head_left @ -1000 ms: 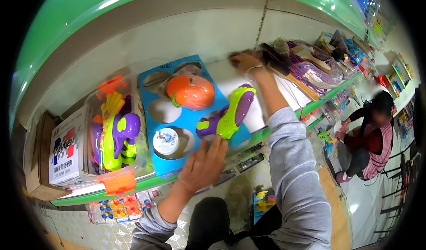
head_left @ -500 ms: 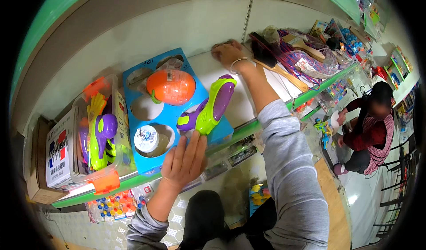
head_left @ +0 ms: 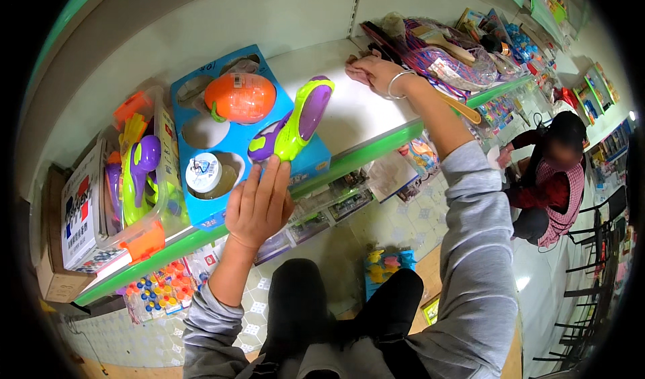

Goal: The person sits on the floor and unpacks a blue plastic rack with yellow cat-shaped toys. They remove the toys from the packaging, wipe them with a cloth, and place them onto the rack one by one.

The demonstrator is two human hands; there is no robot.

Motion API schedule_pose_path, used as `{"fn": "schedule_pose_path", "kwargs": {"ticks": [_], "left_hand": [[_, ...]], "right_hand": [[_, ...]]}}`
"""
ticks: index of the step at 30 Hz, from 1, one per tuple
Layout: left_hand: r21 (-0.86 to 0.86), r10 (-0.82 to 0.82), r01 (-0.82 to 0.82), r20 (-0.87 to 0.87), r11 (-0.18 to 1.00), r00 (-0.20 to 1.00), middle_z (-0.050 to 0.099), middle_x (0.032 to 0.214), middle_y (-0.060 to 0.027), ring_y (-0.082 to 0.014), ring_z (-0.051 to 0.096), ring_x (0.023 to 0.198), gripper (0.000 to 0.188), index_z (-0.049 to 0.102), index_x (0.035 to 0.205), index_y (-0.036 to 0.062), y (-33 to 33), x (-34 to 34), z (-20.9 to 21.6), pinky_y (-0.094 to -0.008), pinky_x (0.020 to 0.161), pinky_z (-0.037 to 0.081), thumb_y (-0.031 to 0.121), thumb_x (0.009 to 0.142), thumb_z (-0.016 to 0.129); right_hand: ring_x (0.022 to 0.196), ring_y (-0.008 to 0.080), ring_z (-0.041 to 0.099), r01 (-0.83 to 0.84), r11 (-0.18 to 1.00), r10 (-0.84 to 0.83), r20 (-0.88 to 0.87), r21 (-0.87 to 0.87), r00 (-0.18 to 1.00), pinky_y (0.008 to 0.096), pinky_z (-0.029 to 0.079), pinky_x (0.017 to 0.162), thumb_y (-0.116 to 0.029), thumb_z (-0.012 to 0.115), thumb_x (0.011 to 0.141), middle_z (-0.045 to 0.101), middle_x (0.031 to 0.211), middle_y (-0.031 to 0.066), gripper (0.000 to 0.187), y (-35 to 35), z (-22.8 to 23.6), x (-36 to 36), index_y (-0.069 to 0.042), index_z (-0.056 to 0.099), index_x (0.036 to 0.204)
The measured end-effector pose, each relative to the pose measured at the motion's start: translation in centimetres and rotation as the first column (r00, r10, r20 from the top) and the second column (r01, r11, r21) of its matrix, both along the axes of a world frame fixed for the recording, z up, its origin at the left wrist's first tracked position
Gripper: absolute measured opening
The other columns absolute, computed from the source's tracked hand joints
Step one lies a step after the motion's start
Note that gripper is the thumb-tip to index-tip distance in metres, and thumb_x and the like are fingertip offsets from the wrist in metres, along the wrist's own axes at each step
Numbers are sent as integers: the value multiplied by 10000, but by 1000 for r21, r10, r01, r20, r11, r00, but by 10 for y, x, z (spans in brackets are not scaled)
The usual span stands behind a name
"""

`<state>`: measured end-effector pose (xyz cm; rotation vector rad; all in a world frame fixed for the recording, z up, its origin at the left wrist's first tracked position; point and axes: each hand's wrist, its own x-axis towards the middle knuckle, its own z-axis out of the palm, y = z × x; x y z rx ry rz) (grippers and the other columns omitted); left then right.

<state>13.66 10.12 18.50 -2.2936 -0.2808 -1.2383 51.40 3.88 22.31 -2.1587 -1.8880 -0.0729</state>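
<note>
My left hand (head_left: 259, 201) lies flat against the front of a blue cardboard display box (head_left: 285, 100) with round holes, fingers stretched out. Its fingertips touch the base of a green-and-purple plastic toy (head_left: 295, 123) standing at the box's right side. An orange carrot-shaped plastic container (head_left: 240, 98) and a white-lidded jar (head_left: 203, 172) sit in the box's holes. Further right, my right hand (head_left: 383, 73) presses a crumpled brownish-pink cloth (head_left: 356, 72) onto the white shelf (head_left: 342, 110), near the back wall. The fingers partly cover the cloth.
Left of the box stand a clear bin (head_left: 161, 197) of green-and-purple toys and a white carton (head_left: 80, 224). Brushes and bagged colourful ropes (head_left: 437, 63) lie at the shelf's right. The green shelf edge (head_left: 376, 147) runs in front. A person (head_left: 554, 184) crouches at right.
My right hand has slid the cloth rightward along the shelf, toward the brushes. My left hand keeps its place against the blue box. The whole view has shifted slightly.
</note>
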Motion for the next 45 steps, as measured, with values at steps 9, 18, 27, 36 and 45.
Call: {"fn": "schedule_pose_path", "kwargs": {"ticks": [9,18,27,36,45], "left_hand": [[11,19,-19,-7,1000,1000,629,1174,-13,-154,597,1013,350,628,1147,101,-1,-1,-2,-281,857,400,194,836,496],[-20,-7,7,2,1000,1000,620,1188,-19,-160,594,1016,369,617,1166,95,-3,4,-6,-281,864,403,185,820,528],[-17,1,-1,0,1000,1000,623,1183,-15,-153,590,1022,362,627,1156,98,-2,1,-4,-282,868,398,182,817,534],[-5,-15,15,-7,1000,1000,647,1138,-37,-173,609,990,314,658,1091,83,-3,3,0,-291,835,419,187,842,499],[47,6,-6,-3,999,1000,661,1106,-24,-159,597,1002,300,670,1059,92,6,-1,1,-287,852,393,197,868,464]], "right_hand": [[922,339,565,-57,989,41,-114,-138,993,383,435,840,-67,535,826,622,943,141,151,-33,22,-16,-77,571,973],[1026,349,555,-24,998,28,87,-53,996,412,443,876,-110,498,869,604,1061,160,290,-52,-10,2,-132,550,1153],[969,341,590,359,858,-300,208,-367,931,420,466,843,-202,521,832,602,1037,170,322,-81,40,-83,-77,534,1128],[953,330,560,-147,985,130,-167,-95,977,414,470,812,-204,569,777,578,992,153,313,-44,2,-125,-87,577,1067],[1016,352,551,238,970,-241,141,42,960,417,437,873,-227,455,906,600,1042,158,306,18,-3,-11,-143,579,1173]]}}
